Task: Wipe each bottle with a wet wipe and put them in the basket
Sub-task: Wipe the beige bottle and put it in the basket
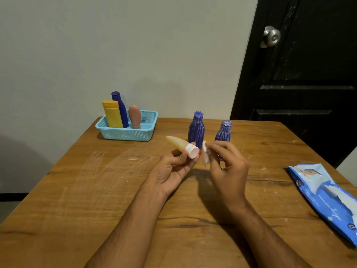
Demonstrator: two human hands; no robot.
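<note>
Two hands over the wooden table (pixel 96 200). Left hand (pixel 170 171) holds a pale yellow tube (pixel 178 142) near its white cap (pixel 193 150), fingers curled round it, tube tilted away toward the basket. Right hand (pixel 229 167) pinches a small white wet wipe (pixel 206 154) between thumb and fingertips, just beside the cap, not clearly touching it. Two blue bottles stand upright behind the hands: taller blue bottle (pixel 196 130), shorter blue bottle (pixel 223 131). Light blue basket (pixel 125 133) at far left holds a yellow tube (pixel 112 114), a dark blue bottle (pixel 120 107) and a pink bottle (pixel 134 116). Blue wipes pack (pixel 326 200) lies at right edge.
</note>
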